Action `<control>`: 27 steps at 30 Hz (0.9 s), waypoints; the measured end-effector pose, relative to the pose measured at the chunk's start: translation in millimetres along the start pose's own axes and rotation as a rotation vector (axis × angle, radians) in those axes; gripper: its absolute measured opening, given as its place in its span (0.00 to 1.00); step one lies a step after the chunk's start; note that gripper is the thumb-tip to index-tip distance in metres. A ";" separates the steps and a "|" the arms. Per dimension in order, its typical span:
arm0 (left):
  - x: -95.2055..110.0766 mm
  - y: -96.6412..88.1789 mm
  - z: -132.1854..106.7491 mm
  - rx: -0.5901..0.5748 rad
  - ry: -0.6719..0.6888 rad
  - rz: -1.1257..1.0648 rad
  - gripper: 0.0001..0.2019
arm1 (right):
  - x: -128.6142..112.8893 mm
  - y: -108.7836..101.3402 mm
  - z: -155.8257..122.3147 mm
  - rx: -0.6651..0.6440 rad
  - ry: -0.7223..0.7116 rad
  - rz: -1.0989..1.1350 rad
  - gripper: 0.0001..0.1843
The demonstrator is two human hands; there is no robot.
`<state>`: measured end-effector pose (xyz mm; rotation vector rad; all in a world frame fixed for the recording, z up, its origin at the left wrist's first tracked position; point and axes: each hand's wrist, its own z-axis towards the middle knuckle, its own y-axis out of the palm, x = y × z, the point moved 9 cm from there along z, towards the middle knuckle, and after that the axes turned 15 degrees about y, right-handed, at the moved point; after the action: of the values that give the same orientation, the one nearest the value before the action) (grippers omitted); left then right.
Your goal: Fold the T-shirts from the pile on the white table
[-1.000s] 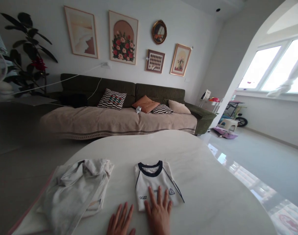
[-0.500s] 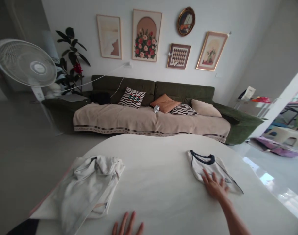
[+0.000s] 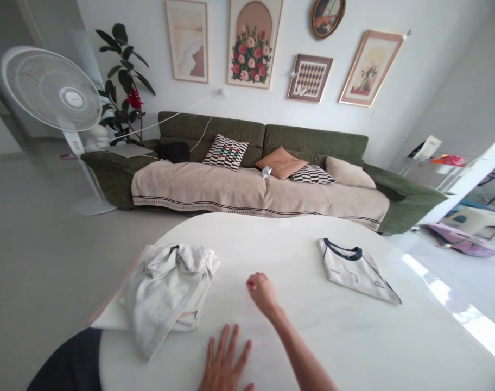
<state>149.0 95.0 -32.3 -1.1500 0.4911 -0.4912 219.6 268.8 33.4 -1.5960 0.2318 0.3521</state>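
Round white table (image 3: 296,336) is seen in a living rm w/ green sofa (image 3: 272,163) & fan (image 3: 52,92). Left hand (image 3: 225,366) is laid flat, open, on the table. Right hand (image 3: 264,293) is loosely curled, empty, between crumpled garment (image 3: 166,288) & folded shirt (image 3: 355,269). Vs 0.5 s ago: shirt has been let go.

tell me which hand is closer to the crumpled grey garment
Right. The right hand hangs over the table just right of the crumpled grey garment. The left hand lies flat at the near edge, lower and farther off.
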 end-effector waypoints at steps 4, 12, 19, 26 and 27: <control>1.7 0.9 -0.3 0.009 -0.089 -0.100 0.36 | -71.1 42.2 3.6 -0.070 0.007 0.121 0.10; -11.0 -39.7 -9.8 0.308 -0.072 0.056 0.23 | -112.2 35.4 41.2 -0.050 0.064 0.222 0.14; -111.6 -121.9 -34.3 0.388 -0.448 0.116 0.19 | -166.3 -24.4 14.2 0.033 -0.126 0.311 0.07; -147.7 -160.0 -50.1 0.521 -0.692 0.025 0.25 | -235.6 -200.4 -52.9 0.396 -0.531 0.525 0.06; -150.4 -159.4 -52.1 0.556 -0.679 -0.012 0.25 | -237.3 -226.5 -66.6 0.476 -0.583 0.559 0.06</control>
<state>-19.7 94.5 117.1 -0.7130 -0.2371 -0.1988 85.9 200.0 332.5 -0.8863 0.2810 1.0867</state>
